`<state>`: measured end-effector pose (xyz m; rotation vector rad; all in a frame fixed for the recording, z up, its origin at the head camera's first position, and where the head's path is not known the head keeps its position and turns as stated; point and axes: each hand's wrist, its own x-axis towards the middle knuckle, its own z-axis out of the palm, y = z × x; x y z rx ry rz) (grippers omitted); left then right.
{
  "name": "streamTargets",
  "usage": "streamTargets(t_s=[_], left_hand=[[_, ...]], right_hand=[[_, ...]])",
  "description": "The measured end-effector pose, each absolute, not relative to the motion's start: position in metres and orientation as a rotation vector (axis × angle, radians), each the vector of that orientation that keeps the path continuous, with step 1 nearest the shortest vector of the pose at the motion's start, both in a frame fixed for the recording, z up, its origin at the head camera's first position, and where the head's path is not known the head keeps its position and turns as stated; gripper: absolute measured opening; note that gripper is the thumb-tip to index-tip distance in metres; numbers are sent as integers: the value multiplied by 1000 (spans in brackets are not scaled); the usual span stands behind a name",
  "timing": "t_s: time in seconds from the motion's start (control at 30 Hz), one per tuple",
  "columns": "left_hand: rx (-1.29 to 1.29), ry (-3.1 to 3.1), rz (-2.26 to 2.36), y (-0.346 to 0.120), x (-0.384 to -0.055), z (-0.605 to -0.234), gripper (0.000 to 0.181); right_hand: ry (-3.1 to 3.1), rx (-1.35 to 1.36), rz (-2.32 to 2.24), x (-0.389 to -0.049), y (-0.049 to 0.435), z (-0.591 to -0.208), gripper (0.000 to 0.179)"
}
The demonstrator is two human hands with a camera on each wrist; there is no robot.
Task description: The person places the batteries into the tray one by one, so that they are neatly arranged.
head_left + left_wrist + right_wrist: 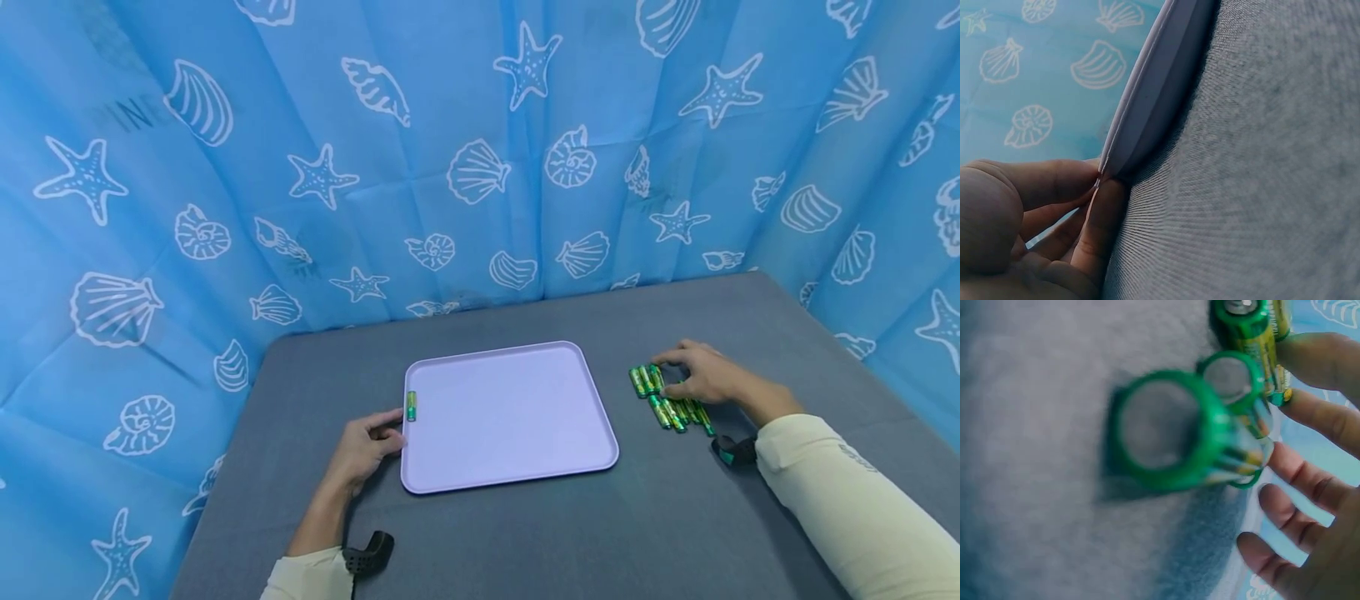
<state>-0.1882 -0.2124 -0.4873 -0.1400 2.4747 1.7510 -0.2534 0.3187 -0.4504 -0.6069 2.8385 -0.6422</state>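
A pale lavender tray (510, 417) lies on the table, with one green-and-yellow battery (411, 406) standing lengthwise along its left edge. My left hand (363, 450) pinches the tray's left rim (1141, 106) between thumb and fingertip. To the right of the tray is a group of several green-and-yellow batteries (660, 410), lying side by side in two rows. Over this group, my right hand (705, 373) has its thumb and forefinger around one battery (1283, 381); its other fingers spread loosely. A nearer battery's flat end (1160, 431) shows large and blurred in the right wrist view.
Grey cloth covers the table (510, 542). A blue curtain (450, 208) with white shells and starfish hangs behind and along the sides. Each wrist carries a black strap (369, 554). The table's rounded back corners meet the curtain.
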Motion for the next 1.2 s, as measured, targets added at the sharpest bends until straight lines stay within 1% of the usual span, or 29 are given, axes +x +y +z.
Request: streamTargets(t_s=[0.23,0.5,0.77,1.2], left_hand=[[-130,2487,1744,-212,-188,-486,46],[-126,2495,1747,-214,-188,-488,46],[-116,2487,1756,-213,-188,-488,46],[-112,2487,1769,-213,-189,-488,46]], right_hand=[[2936,-608,-740,-251,316,-444,48],[3014,-621,-798,-251,290,-417,50],[3018,-759,-871,-252,267,-405,50],[2943,-850,-1056,-264,202,-404,49]])
